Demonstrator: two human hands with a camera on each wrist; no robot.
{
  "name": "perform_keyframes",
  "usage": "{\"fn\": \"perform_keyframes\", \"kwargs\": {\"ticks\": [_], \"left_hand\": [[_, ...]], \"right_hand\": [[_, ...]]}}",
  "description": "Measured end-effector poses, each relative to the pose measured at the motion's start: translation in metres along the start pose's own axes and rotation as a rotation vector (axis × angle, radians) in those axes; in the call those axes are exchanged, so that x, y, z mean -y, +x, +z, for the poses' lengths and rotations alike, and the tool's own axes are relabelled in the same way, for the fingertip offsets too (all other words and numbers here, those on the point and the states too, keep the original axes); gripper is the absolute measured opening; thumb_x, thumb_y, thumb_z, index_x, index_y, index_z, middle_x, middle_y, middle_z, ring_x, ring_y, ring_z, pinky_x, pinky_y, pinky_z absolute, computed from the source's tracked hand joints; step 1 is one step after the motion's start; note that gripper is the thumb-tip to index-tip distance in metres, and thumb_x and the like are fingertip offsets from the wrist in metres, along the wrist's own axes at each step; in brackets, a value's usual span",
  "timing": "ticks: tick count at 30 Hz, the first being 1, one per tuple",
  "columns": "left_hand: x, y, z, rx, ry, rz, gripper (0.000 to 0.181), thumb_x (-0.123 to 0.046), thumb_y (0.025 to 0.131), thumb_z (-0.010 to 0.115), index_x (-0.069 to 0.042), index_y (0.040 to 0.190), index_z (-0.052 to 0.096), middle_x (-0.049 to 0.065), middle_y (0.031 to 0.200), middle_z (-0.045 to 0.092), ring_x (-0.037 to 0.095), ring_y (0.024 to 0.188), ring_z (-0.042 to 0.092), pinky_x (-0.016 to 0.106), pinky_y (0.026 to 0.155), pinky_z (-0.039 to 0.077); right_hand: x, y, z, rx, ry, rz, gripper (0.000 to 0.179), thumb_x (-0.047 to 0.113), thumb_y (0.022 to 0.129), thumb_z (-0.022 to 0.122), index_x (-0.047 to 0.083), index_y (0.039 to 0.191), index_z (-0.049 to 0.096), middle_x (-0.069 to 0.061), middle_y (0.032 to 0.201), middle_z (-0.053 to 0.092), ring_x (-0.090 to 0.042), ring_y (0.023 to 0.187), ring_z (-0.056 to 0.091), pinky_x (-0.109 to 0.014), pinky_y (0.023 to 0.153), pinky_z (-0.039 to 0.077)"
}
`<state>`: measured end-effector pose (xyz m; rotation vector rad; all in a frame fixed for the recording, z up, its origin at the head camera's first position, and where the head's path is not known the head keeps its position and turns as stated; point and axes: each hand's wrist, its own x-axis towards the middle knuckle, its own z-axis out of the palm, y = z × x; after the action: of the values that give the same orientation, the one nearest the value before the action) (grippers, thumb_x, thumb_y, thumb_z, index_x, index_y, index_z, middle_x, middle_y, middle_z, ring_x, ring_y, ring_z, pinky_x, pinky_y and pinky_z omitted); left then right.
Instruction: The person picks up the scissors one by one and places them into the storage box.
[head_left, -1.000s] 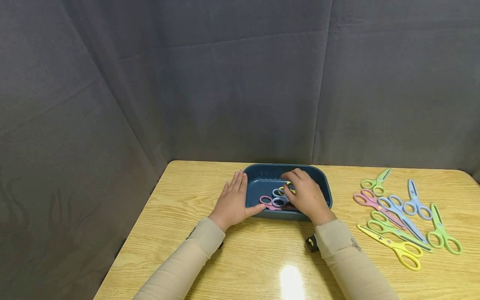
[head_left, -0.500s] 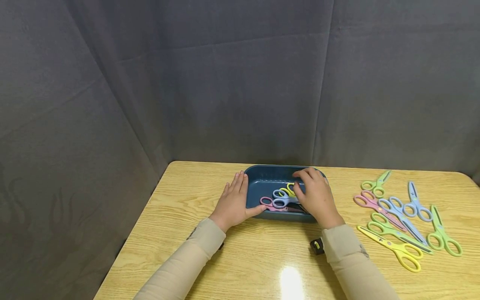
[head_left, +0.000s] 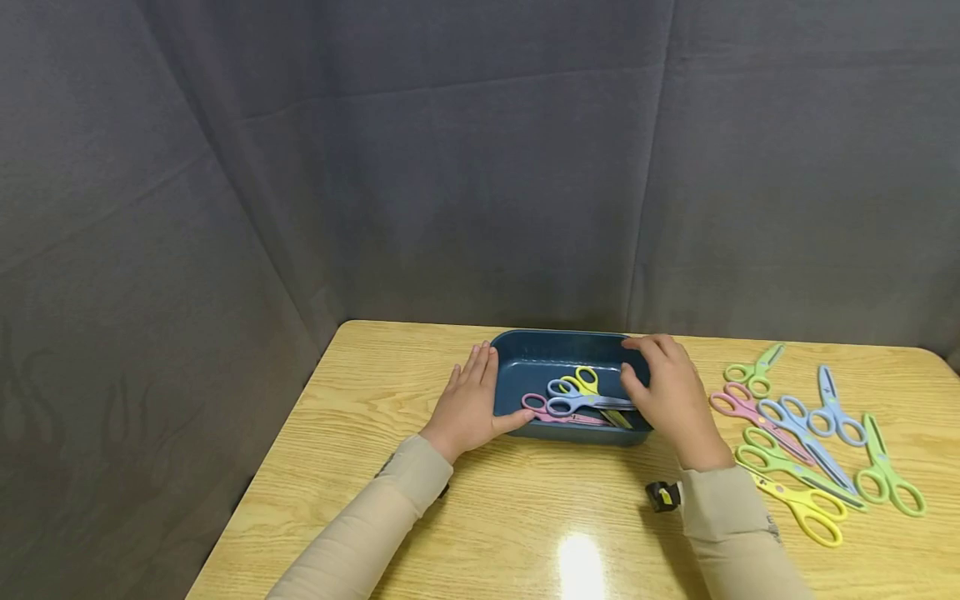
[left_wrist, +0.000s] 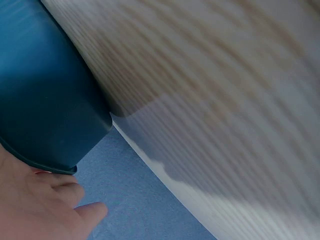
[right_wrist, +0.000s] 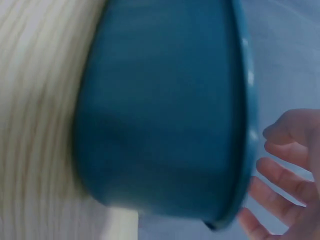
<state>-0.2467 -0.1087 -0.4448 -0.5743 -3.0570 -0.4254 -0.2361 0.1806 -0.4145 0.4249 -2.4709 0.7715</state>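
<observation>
A dark blue tray [head_left: 525, 340] stands at the table's far side, with pink scissors [head_left: 534, 402], blue scissors [head_left: 573, 400] and yellow scissors [head_left: 586, 379] lying inside. My left hand [head_left: 467, 402] rests on the tray's left rim, fingers straight and thumb along the front edge; the left wrist view shows that hand [left_wrist: 45, 205] at the rim. Over the right end of the tray hovers my right hand [head_left: 675, 392], its fingers spread and loosely bent, nothing between them. In the right wrist view its fingers [right_wrist: 280, 175] are beside the tray's wall [right_wrist: 160, 115].
On the table [head_left: 360, 467] to the right lie several more scissors: small green ones [head_left: 757, 368], pink ones [head_left: 742, 404], blue ones [head_left: 831, 408], green ones [head_left: 883, 467] and yellow ones [head_left: 806, 500]. A grey curtain [head_left: 480, 208] hangs behind the table's back edge.
My right hand has drawn back to the right from above the scissors in the tray, uncovering the yellow and blue ones. My left hand has stayed at the rim.
</observation>
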Motion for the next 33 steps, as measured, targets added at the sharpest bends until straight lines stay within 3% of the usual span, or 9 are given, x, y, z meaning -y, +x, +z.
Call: {"fn": "perform_keyframes", "kwargs": {"ticks": [11,21,33], "left_hand": [[-0.001,-0.001,-0.001,0.007,-0.011,-0.003,0.114,-0.078,0.089,0.051,0.0,0.161,0.01,0.014,0.169,0.004,0.027,0.156,0.0,0.049,0.124,0.011],[0.001,0.0,0.0,-0.002,-0.014,-0.014,0.115,-0.078,0.088,0.052,-0.001,0.161,0.011,0.013,0.17,0.005,0.026,0.156,0.0,0.048,0.124,0.009],[0.002,-0.001,-0.003,0.001,-0.019,-0.014,0.114,-0.077,0.088,0.053,0.0,0.161,0.011,0.014,0.17,0.006,0.027,0.156,0.0,0.048,0.124,0.009]], "right_hand": [[-0.016,-0.015,-0.03,0.0,-0.012,0.108,0.031,0.005,0.092,0.066,-0.004,0.121,0.065,-0.026,0.118,0.058,-0.043,0.103,0.057,-0.059,0.082,0.047],[-0.039,-0.023,-0.044,0.088,-0.024,0.192,0.033,0.006,0.095,0.064,-0.009,0.125,0.061,-0.033,0.122,0.053,-0.048,0.103,0.056,-0.061,0.08,0.047],[-0.065,-0.033,-0.056,0.233,-0.035,0.282,0.034,0.011,0.098,0.061,-0.012,0.123,0.061,-0.036,0.115,0.053,-0.05,0.098,0.058,-0.061,0.078,0.048]]}}
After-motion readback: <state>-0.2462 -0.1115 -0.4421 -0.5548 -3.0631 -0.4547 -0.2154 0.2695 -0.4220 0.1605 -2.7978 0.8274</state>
